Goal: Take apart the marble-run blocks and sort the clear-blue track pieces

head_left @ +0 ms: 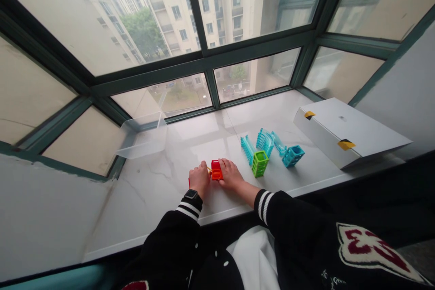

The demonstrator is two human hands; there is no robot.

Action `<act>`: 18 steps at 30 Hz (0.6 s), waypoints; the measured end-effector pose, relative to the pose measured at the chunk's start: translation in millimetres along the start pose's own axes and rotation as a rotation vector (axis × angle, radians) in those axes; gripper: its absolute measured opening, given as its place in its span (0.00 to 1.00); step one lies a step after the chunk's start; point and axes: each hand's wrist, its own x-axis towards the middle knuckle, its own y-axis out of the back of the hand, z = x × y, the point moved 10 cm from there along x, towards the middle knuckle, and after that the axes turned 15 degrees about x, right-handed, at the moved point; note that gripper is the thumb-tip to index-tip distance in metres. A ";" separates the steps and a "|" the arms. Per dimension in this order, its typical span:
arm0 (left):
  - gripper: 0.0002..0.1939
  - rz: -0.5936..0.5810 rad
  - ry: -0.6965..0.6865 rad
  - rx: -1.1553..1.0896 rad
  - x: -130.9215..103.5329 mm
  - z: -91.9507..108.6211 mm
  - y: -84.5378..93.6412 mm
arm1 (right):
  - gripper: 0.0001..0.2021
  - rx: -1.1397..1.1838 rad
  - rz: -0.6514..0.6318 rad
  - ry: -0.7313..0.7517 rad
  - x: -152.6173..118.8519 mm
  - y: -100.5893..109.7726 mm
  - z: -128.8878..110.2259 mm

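A red open-framed plastic block [216, 175] rests on the white sill between my hands. My right hand [231, 174] is closed on the block's right side, fingers over its edge. To the block's left, my left hand [199, 179] is curled around a thin yellow piece [209, 170], whose end points at the red block. A bit of red also shows at that hand's outer side; most of what it holds is hidden in the fist. Right of my hands stands a green open-framed block [260, 164], with a clear blue ridged track piece [248, 148] beside it.
Behind the green block is a curved blue track piece [265, 142]. Farther right, a blue block [292, 156] joins a slim blue part [278, 142]. A white box [350, 129] with yellow-black tabs is at right; a clear plastic bin [146, 138] stands back left by the windows.
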 end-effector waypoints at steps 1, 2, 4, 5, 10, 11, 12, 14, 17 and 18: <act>0.18 0.004 0.005 -0.001 0.5 -0.3 1.8 | 0.48 0.007 0.016 -0.002 0.0 0.6 0.5; 0.18 0.012 0.009 0.002 0.7 -0.4 4.1 | 0.47 0.013 0.033 -0.002 -0.2 0.9 0.7; 0.17 0.035 0.021 0.011 0.5 -1.7 9.6 | 0.47 0.020 0.065 0.005 -0.7 1.8 0.8; 0.16 0.046 0.030 0.013 0.3 -3.0 12.2 | 0.47 0.019 0.083 0.010 -1.1 2.5 0.6; 0.17 0.048 0.077 -0.073 0.7 -13.3 18.1 | 0.35 0.019 0.161 0.051 -3.1 10.4 -3.7; 0.18 0.045 0.080 -0.101 1.1 -14.0 18.4 | 0.33 0.018 0.156 0.059 -3.0 10.8 -5.0; 0.19 0.040 0.079 -0.123 1.5 -13.5 18.5 | 0.32 0.014 0.141 0.064 -2.5 10.2 -6.0; 0.21 0.021 0.060 -0.145 2.2 -8.3 17.8 | 0.33 0.002 0.099 0.062 -1.3 7.6 -7.1; 0.21 -0.026 0.021 -0.151 1.9 5.1 13.9 | 0.33 -0.004 0.068 0.043 -0.3 5.7 -6.1; 0.22 -0.040 0.013 -0.153 1.4 9.4 12.1 | 0.32 -0.003 0.066 0.037 -0.2 5.7 -5.6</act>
